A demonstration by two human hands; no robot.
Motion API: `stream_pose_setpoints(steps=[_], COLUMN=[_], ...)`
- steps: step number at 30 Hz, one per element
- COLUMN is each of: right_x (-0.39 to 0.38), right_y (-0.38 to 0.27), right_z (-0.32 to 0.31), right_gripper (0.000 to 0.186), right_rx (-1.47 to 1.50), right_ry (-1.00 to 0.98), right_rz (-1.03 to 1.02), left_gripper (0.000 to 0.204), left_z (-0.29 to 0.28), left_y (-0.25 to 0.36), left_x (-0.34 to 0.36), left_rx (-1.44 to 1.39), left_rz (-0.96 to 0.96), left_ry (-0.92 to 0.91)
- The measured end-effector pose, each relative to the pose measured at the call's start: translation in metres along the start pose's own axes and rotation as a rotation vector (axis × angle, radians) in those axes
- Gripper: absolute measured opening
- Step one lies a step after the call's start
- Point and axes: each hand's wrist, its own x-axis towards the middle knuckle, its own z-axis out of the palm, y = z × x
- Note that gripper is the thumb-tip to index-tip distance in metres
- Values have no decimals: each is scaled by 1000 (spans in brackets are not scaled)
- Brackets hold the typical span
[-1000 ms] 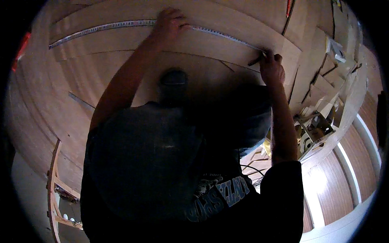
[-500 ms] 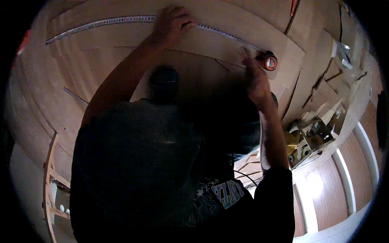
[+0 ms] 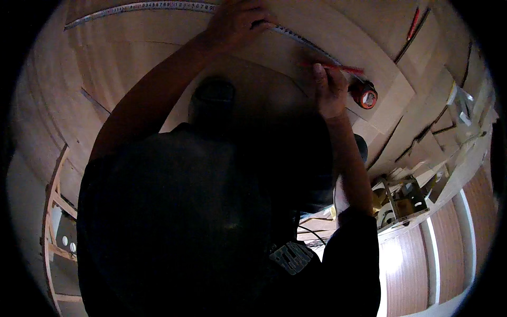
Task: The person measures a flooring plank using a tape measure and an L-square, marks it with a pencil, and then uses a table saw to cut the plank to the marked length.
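Note:
The blade of a tape measure (image 3: 153,6) runs across a brown board (image 3: 369,47) from the far left. Its red-and-black case (image 3: 365,96) lies at the right end. My left hand (image 3: 237,25) bears down on the blade partway along, fingers bent over it and partly cut off by the upper edge. Between the thumb and fingers of my right hand (image 3: 332,94) is a thin red pencil-like stick (image 3: 346,68). It lies across the blade's line just left of the case; its left end is blurred.
A second red stick (image 3: 413,26) lies at the far right. Brown offcuts (image 3: 422,150) and an open wooden box (image 3: 404,203) are at the right, beside a lit slatted surface (image 3: 451,253). A wooden frame (image 3: 50,211) stands at the lower left.
The red stick now shows clearly in my right hand, which was blurred and reaching near the tape case before. My left hand stays on the blade; the whole view has shifted a little.

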Motion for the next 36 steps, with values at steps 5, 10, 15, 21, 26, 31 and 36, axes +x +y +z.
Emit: stream_pose_setpoints(steps=[5,10,15,21,26,31,36], right_x=[11,13,17,16,18,18,17], right_y=[12,16,19,23,25,25,28], right_z=[8,11,12,11,8,8,8], right_gripper=[14,13,15,16,17,13,13], right_rx=[-157,-252,-166,-318,-305,-299,-270], right_ry=[228,227,174,189,164,142,147], right_rz=[-136,-115,-171,-200,-271,-242,-232], left_gripper=[21,15,12,13,16,16,17], left_z=[4,-1,-7,-9,-10,-14,-14], left_y=[-1,8,8,8,11,13,13], left_x=[0,3,10,10,12,16,17], left_rx=[13,64,-2,-8,87,-8,-54], left_rz=[17,-54,-47,-29,-11,-36,-47], left_ry=[-4,-47,-69,-63,-60,-82,-75])
